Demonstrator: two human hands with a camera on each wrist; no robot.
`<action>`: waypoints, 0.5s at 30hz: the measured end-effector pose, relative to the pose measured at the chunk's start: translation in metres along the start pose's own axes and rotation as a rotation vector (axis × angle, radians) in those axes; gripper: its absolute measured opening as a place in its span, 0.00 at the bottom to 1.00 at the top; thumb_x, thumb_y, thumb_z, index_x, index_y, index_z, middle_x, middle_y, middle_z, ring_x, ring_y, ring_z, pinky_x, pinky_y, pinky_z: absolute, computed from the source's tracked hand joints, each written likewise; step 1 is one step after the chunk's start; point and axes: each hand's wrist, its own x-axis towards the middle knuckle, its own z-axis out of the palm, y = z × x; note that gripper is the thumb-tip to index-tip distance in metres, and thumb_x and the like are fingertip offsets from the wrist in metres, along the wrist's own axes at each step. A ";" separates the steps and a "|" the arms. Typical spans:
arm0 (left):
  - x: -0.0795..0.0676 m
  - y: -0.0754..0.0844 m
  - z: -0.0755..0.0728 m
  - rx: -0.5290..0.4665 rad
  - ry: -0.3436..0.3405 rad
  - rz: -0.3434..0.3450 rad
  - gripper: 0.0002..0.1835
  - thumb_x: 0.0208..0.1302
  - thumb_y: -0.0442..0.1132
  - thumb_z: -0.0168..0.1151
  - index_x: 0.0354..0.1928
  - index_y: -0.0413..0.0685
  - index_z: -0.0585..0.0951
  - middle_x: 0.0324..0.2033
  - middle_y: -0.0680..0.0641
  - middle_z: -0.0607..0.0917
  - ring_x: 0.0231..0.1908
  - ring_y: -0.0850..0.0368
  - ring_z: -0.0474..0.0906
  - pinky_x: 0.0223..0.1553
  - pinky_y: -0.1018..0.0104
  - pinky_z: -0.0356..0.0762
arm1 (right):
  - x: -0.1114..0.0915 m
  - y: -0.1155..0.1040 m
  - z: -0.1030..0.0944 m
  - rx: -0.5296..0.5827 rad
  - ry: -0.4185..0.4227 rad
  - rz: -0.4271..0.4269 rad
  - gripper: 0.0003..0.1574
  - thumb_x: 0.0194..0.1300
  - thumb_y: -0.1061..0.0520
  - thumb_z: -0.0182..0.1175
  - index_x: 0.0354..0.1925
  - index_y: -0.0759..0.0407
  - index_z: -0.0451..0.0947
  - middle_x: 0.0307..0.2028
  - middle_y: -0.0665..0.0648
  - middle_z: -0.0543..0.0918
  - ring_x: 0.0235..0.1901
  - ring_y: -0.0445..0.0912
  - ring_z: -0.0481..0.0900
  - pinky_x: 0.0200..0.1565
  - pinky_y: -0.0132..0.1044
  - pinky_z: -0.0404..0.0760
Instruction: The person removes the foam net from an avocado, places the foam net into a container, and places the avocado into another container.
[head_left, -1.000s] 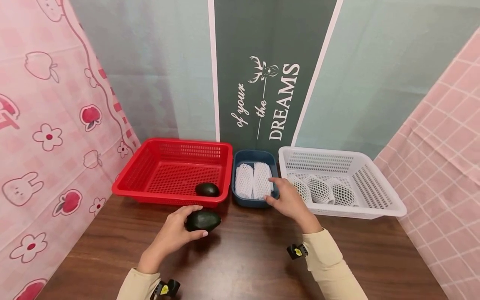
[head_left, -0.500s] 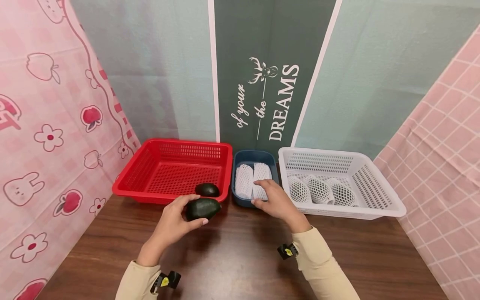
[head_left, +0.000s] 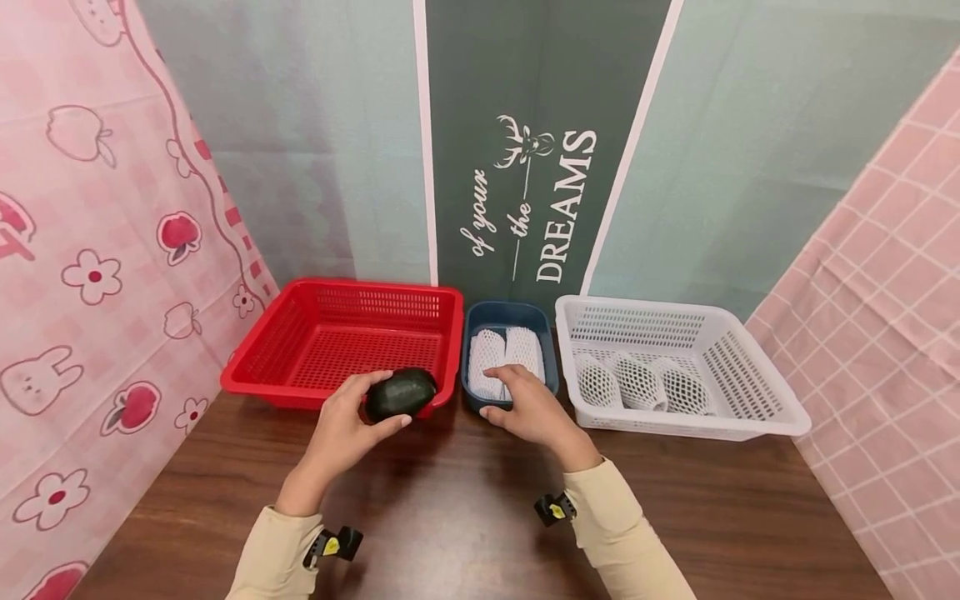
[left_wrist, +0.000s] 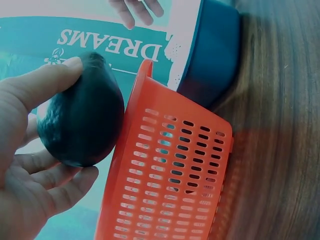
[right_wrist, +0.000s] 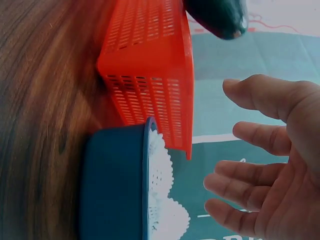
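Note:
My left hand (head_left: pixel 347 427) holds a dark green avocado (head_left: pixel 402 393) between thumb and fingers. In the head view it overlaps the front rim of the red basket (head_left: pixel 258 382). The left wrist view shows this avocado (left_wrist: pixel 82 112) beside the basket's upper edge. My right hand (head_left: pixel 531 410) holds nothing; it hovers at the front of the blue container (head_left: pixel 512 312), fingers apart. White foam net sleeves (head_left: pixel 524 350) lie in that container. In the right wrist view, the open palm of my right hand (right_wrist: pixel 272 165) faces the container from above.
To the right stands a white basket (head_left: pixel 750 379) with several fruits in foam nets (head_left: pixel 639 382). All three containers line up along the back of the wooden table (head_left: pixel 465 517), against a printed cloth (head_left: pixel 322 167). Pink cloths hang at both sides.
My left hand has lifted the avocado forward from over the table to the red basket's front rim, hiding the avocado inside. My right hand has moved left across the blue container.

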 end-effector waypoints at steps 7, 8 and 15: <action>0.007 -0.002 0.000 -0.011 0.042 -0.010 0.33 0.40 0.38 0.78 0.53 0.43 0.77 0.43 0.45 0.76 0.40 0.53 0.72 0.34 0.54 0.76 | 0.007 -0.010 0.006 0.020 -0.012 -0.012 0.32 0.54 0.53 0.68 0.55 0.61 0.73 0.51 0.60 0.75 0.52 0.51 0.71 0.54 0.45 0.69; 0.008 -0.002 0.000 -0.012 0.043 -0.012 0.33 0.40 0.37 0.78 0.53 0.43 0.77 0.43 0.44 0.75 0.40 0.52 0.72 0.34 0.54 0.76 | 0.009 -0.011 0.007 0.025 -0.017 -0.013 0.32 0.54 0.53 0.67 0.56 0.61 0.72 0.51 0.60 0.75 0.53 0.51 0.71 0.54 0.45 0.68; 0.017 -0.004 0.002 -0.011 0.008 -0.026 0.34 0.42 0.38 0.77 0.55 0.43 0.75 0.45 0.43 0.74 0.42 0.51 0.71 0.37 0.54 0.75 | 0.012 -0.016 0.011 0.042 -0.040 -0.008 0.32 0.55 0.52 0.67 0.56 0.61 0.72 0.51 0.59 0.75 0.52 0.51 0.70 0.54 0.45 0.69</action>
